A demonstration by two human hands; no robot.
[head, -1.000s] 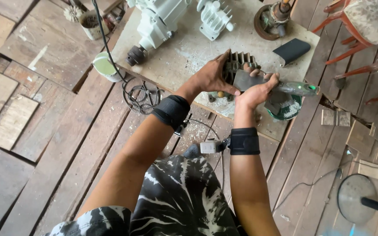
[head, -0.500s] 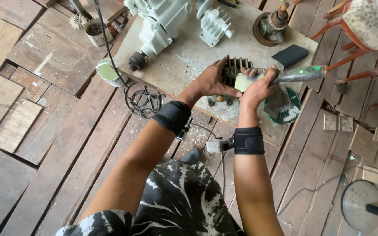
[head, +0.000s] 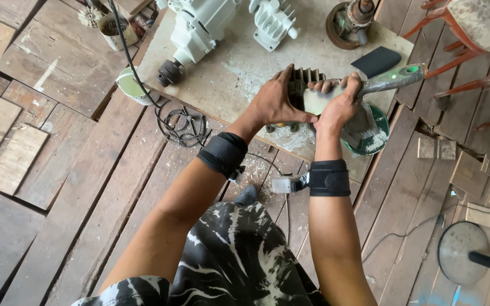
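Note:
My left hand (head: 276,103) grips a dark finned metal housing (head: 304,77) that rests on a dusty board (head: 233,65). Pressed against the housing's right side, my right hand (head: 340,102) holds a brush-like tool with a pale head and a green handle (head: 395,79) that sticks out to the right. Both wrists wear black bands. Just below the right hand lies a green dish (head: 376,140) smeared with white paste. The housing's lower part is hidden by my hands.
A white motor body (head: 199,25) and a white finned cover (head: 271,20) lie at the board's far side, with a rusty rotor (head: 351,20) and a black block (head: 376,61). A pale cup (head: 131,86), coiled cable (head: 182,122), red chair legs (head: 472,39) and a fan base (head: 460,252) surround it.
My right hand has lifted the green-handled tool from over the green dish up against the finned housing. My left hand has stayed on the housing.

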